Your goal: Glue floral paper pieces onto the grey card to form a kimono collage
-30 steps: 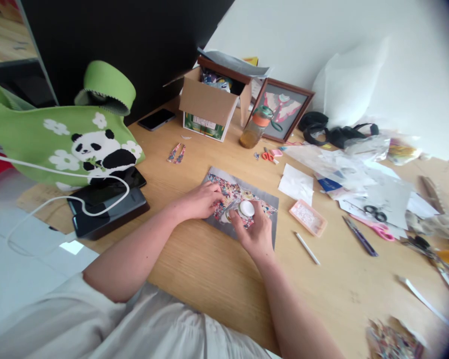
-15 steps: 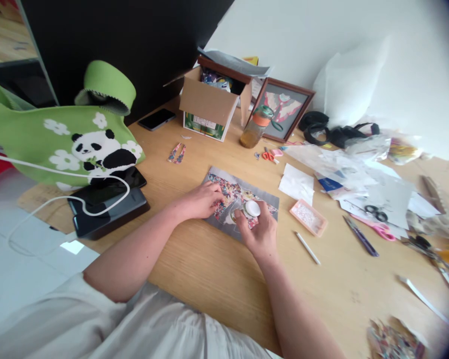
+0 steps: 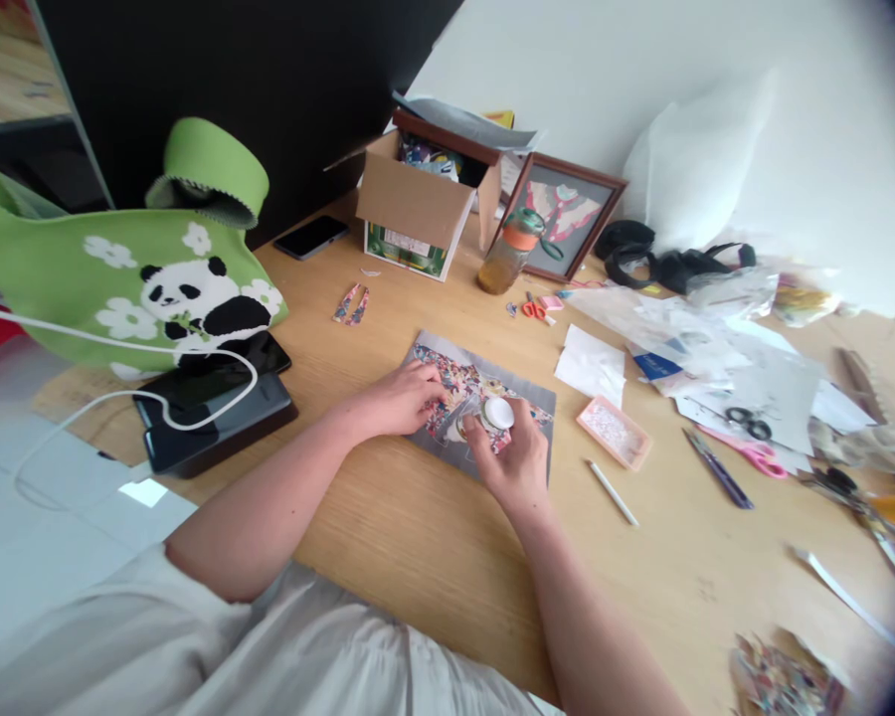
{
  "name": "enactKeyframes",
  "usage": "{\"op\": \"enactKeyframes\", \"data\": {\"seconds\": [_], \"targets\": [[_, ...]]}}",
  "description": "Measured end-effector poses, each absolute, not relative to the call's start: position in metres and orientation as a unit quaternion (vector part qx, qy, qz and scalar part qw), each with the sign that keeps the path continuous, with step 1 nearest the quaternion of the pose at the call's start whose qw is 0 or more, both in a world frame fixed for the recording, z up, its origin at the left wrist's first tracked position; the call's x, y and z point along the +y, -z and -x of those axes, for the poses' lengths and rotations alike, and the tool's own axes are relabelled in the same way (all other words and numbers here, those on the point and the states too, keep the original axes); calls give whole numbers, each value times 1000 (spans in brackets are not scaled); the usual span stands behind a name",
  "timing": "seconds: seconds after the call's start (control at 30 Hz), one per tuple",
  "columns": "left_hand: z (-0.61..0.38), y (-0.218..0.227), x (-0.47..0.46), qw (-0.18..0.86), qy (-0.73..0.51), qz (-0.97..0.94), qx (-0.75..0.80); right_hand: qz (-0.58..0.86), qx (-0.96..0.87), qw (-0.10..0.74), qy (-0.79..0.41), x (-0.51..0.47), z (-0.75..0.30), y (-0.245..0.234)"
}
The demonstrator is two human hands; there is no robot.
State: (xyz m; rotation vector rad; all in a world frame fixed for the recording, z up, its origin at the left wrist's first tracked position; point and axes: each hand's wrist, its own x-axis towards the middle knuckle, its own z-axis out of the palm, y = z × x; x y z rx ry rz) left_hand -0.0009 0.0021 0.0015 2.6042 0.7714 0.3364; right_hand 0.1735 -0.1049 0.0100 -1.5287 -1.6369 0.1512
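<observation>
A grey sheet (image 3: 523,390) with colourful patterned pieces (image 3: 454,376) on it lies on the wooden table. My left hand (image 3: 410,398) rests on the sheet's left side, fingers curled in against the patterned surface. Whether anything is between those fingertips is hidden. My right hand (image 3: 518,457) is closed around a small jar with a round white top (image 3: 499,414), thumb on the left and fingers on the right. The jar is over the sheet's right half; I cannot tell whether it touches the sheet. Pale outlines show on the grey surface near my right thumb.
Right of the sheet are a pink tray of small white bits (image 3: 613,434), a white pencil-like stick (image 3: 613,493), a cutter (image 3: 718,469) and pink-handled scissors (image 3: 753,455). Behind stand a bottle (image 3: 507,254), an open carton (image 3: 410,204) and a frame (image 3: 604,189). Left lies a panda bag (image 3: 119,268).
Almost nothing differs. My right hand and the white-topped jar sit very slightly further left; my left hand stays put on the sheet.
</observation>
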Motion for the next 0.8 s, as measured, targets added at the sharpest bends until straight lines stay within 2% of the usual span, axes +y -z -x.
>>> {"op": "enactKeyframes", "data": {"seconds": [0.47, 0.67, 0.8], "targets": [[1, -1, 1, 201, -127, -932, 274, 627, -645, 433, -60, -104, -175, -9], [1, -3, 1, 201, -121, -932, 277, 653, -594, 466, -68, -104, -178, -4], [1, -2, 2, 202, -127, -932, 274, 655, -604, 450, -62, -103, -177, -5]]}}
